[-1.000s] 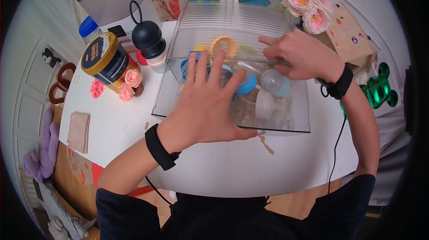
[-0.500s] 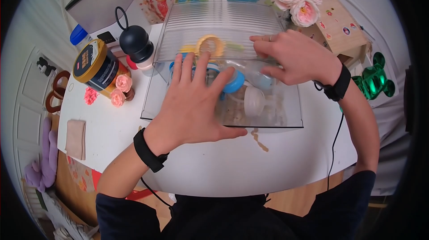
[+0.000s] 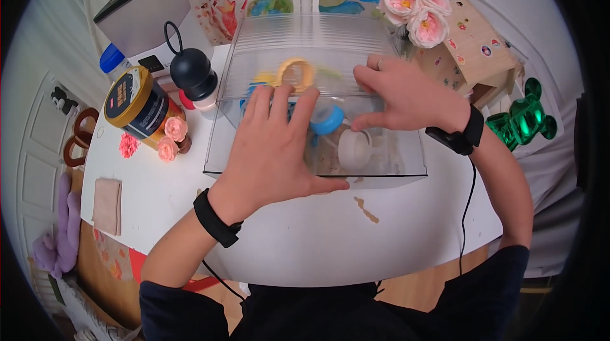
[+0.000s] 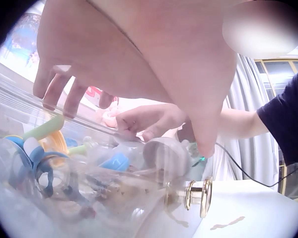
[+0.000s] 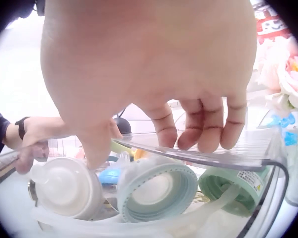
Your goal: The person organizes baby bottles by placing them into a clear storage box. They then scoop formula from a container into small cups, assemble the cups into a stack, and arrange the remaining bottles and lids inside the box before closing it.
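Note:
A clear plastic box (image 3: 219,155) with a ribbed lid (image 3: 311,39) holds what look like baby-bottle parts. Inside lie a yellow ring (image 3: 310,75), a blue part (image 3: 327,124) and a white round part (image 3: 354,150). The right wrist view shows a pale-green collar (image 5: 189,191) and a green cap (image 5: 226,186) too. My left hand (image 3: 264,141) spreads over the box's front left, fingertips at the lid's front edge, thumb out at the near rim. My right hand (image 3: 416,93) rests its bent fingers on the lid while its thumb, apart from them, hangs over the front opening.
On the left stand a gold-lidded tub (image 3: 136,109), a black bottle with a loop (image 3: 194,74) and pink flowers (image 3: 175,128). A folded cloth (image 3: 107,206) lies nearer. Roses (image 3: 413,7), a wooden drawer box (image 3: 473,48) and a shiny green bear figure (image 3: 526,115) are at right.
My right hand has shifted lower and left over the box; its thumb now reaches down at the opening, hiding the pale-blue dome seen there earlier. The left hand keeps its place on the box.

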A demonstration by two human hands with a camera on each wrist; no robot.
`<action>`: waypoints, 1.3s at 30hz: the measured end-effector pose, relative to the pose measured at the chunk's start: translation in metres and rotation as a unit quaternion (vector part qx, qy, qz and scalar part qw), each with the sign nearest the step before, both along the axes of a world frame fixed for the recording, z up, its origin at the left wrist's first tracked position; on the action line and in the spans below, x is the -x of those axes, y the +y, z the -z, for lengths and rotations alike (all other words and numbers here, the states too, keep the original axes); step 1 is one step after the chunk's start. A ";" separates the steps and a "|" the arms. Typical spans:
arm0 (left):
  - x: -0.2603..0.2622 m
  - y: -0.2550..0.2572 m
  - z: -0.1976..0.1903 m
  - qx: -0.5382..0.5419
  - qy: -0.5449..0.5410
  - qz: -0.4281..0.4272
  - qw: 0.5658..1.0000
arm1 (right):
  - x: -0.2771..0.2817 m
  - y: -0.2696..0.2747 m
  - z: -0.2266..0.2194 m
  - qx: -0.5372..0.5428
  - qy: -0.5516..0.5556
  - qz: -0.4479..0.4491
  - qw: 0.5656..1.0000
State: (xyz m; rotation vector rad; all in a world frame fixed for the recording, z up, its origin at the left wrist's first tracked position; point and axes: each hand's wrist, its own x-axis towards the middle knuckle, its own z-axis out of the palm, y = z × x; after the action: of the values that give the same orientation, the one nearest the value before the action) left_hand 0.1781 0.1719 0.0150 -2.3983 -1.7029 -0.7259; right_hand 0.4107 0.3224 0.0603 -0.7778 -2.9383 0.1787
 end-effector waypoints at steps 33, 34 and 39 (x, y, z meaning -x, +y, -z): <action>0.058 0.025 0.000 -0.096 0.080 -0.053 0.991 | -0.022 -0.007 0.011 -0.010 0.040 0.021 0.999; 0.070 0.016 -0.004 -0.076 0.084 -0.058 0.992 | -0.026 -0.009 0.012 -0.013 0.052 0.028 0.998; 0.107 0.008 -0.010 0.025 0.031 -0.038 0.998 | -0.027 -0.022 0.016 -0.084 0.039 0.055 0.994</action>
State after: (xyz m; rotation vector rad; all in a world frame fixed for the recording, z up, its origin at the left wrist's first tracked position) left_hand 0.0710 0.1802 0.0253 -2.3464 -1.7970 -0.5987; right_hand 0.4375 0.3005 0.0443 -0.8833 -2.7822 -0.0451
